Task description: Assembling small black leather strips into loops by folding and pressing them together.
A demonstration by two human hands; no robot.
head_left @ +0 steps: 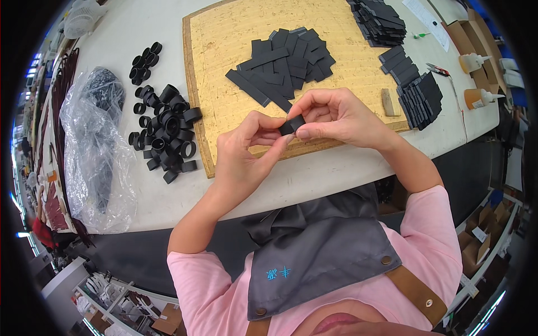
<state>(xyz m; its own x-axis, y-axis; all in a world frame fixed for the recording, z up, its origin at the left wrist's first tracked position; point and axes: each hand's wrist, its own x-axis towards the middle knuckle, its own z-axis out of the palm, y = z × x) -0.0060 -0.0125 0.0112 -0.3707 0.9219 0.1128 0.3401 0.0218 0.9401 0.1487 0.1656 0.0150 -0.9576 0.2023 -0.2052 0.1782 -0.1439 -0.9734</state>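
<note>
Between left hand (245,143) and right hand (348,121) sits a black piece (292,125).

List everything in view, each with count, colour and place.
Table: 1, white, centre
Board: 1, yellow, on the table
Flat strips: many, black, heaped on the board and stacked rightward
Rings: dozens, black, left of the board
Block: 1, brownish, board's near right corner
Cutter: 1, red-grey, right of board
Bottles: 2, amber, table's right edge
Paper: 1, white, upper right
Plastic bag: 1, clear, table's left
Mesh item: 1, white, upper left
Cardboard boxes: several, brown, right side
Held piece: 1, black, over board's near edge
Apron: 1, grey, bottom centre
Shirt: 1, pink, under apron
Left hand: 1, bare, pinching held piece
Right hand: 1, bare, opposite side
</note>
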